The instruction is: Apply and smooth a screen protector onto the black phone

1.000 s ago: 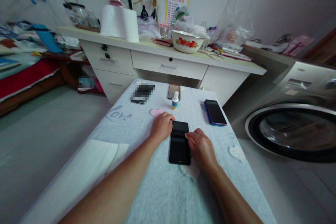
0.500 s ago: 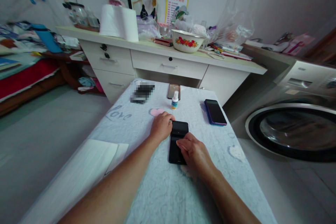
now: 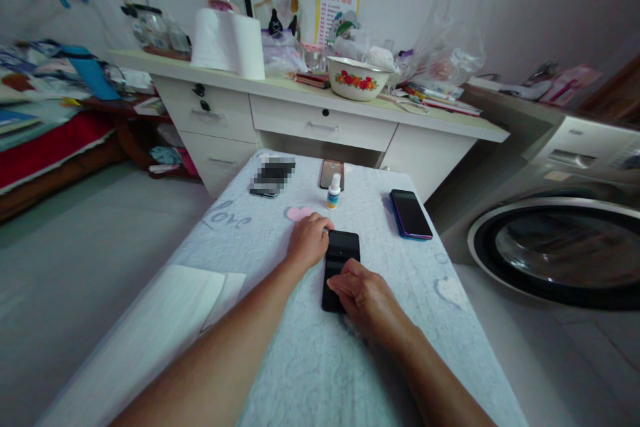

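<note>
A black smartphone (image 3: 344,245) lies face up on the cloth-covered table. My left hand (image 3: 309,239) grips its upper left edge with bent fingers. Over the lower half of the screen is my right hand (image 3: 364,290), its fingertips pinched together at the glass. Whatever the pinch may hold is hidden or too small to make out. Just beyond the phone stands a small white spray bottle (image 3: 333,192) with a blue and yellow label. Behind the bottle lies a brownish phone case (image 3: 330,171).
More phones, stacked (image 3: 411,215), lie at the right of the table, and a pixelated dark item (image 3: 273,177) at the far left. White sheets (image 3: 185,300) rest along the left edge. A white desk (image 3: 320,123) stands behind, a washing machine (image 3: 560,167) to the right.
My right hand has slid slightly down and left across the smartphone's screen. My left hand stays at the phone's upper left edge.
</note>
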`<state>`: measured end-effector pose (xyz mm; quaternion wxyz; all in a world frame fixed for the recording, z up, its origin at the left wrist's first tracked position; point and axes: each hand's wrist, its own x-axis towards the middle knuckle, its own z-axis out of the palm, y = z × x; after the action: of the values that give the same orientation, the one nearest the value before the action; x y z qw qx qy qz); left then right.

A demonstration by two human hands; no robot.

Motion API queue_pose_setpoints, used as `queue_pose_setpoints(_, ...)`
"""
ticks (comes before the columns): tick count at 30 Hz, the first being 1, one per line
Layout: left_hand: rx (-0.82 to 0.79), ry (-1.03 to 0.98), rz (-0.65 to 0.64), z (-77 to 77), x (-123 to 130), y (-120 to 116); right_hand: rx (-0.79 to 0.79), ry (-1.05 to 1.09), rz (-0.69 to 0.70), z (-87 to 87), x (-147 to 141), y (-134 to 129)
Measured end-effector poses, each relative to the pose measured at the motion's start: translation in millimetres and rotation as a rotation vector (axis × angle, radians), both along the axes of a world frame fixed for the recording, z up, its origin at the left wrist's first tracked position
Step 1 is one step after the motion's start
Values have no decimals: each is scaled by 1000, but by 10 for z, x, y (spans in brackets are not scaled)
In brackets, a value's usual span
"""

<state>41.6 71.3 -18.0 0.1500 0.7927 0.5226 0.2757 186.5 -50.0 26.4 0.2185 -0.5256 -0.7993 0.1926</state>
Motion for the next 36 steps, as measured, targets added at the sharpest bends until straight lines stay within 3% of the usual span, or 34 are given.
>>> queue_pose_setpoints(3,1,1,1,-11,1,3,-12,-18,46,7,2,8)
queue_pose_setpoints(36,-28,5,-7,43,2,-31,114,-176,-265,-157,145,117)
